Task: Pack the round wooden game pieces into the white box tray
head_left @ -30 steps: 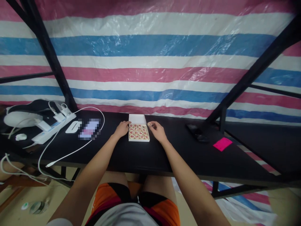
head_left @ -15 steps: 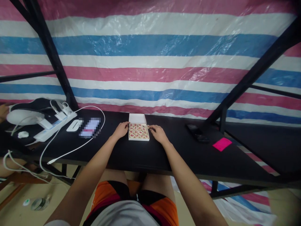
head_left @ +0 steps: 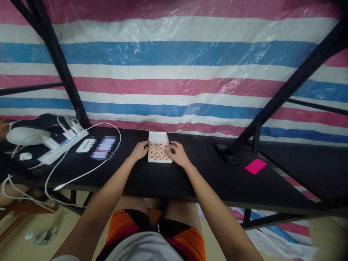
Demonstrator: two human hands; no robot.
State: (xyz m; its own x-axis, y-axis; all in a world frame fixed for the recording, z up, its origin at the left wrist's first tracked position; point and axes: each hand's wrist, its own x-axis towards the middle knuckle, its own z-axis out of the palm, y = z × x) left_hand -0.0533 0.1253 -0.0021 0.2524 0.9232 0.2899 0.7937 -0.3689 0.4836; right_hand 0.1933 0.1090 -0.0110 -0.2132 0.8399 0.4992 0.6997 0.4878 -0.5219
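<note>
A small white box (head_left: 160, 161) stands open on the black table (head_left: 163, 181), its white lid (head_left: 158, 137) behind it. Rows of round pale pieces (head_left: 157, 152) with red characters fill the box. My left hand (head_left: 140, 150) rests at the box's left side, fingertips against its edge and fingers curled round it. My right hand (head_left: 178, 152) is over the box's right edge, fingers apart, fingertips above the right-hand pieces; no piece shows lifted in it.
At the left lie a power strip (head_left: 61, 145) with white cables, a white case (head_left: 85, 145) and a lit phone (head_left: 104, 148). At the right are a dark phone (head_left: 227, 153) and a pink note (head_left: 256, 166). Another person's hand (head_left: 3, 129) shows at the far left.
My right hand has moved left from the box's right side onto the pieces, and its fingers have spread. My left hand has stayed at the box's left edge.
</note>
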